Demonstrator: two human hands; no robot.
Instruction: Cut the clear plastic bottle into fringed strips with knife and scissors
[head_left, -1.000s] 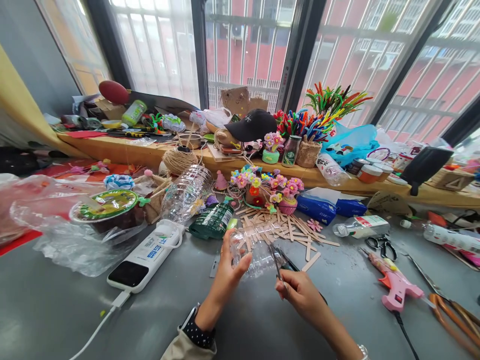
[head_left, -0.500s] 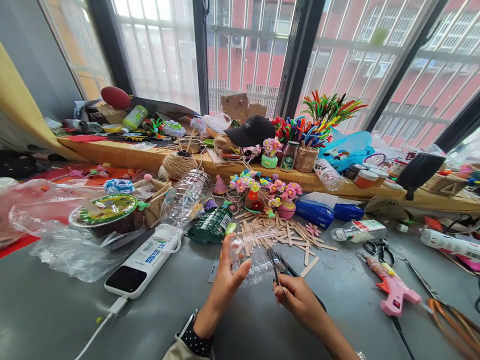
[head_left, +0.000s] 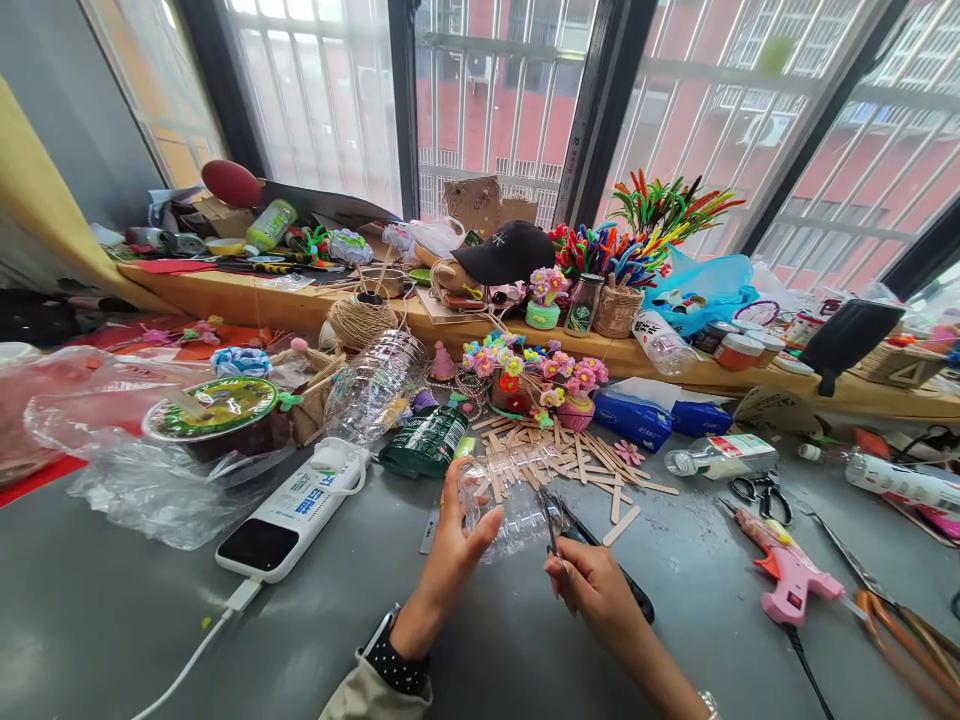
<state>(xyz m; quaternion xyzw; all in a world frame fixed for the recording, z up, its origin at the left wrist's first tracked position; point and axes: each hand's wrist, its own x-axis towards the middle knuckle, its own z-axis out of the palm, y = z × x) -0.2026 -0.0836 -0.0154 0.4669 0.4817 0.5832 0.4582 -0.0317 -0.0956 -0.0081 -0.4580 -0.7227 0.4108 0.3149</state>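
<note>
My left hand (head_left: 457,535) is wrapped around one end of a clear, ribbed plastic bottle (head_left: 510,500), thumb in front and fingers behind. The bottle lies on its side just above the grey table. In my right hand (head_left: 592,580) is a pair of scissors (head_left: 551,525), the fingers closed round the handles. Their slim metal blades reach the bottle's right end; whether they are inside the plastic is hard to make out. A long dark object (head_left: 634,590) lies on the table behind my right hand, partly hidden by it.
Wooden craft sticks (head_left: 592,465) lie behind the bottle, beside a cut green bottle piece (head_left: 424,440). To the right are a pink glue gun (head_left: 799,575), black-handled scissors (head_left: 765,495) and large orange-handled scissors (head_left: 892,620). A white power bank (head_left: 296,510) with a cable lies left.
Both hands keep nearly the same place on the bottle and scissors. My right hand shifts very slightly, and more of the dark object behind it shows. The whole view sways a little.
</note>
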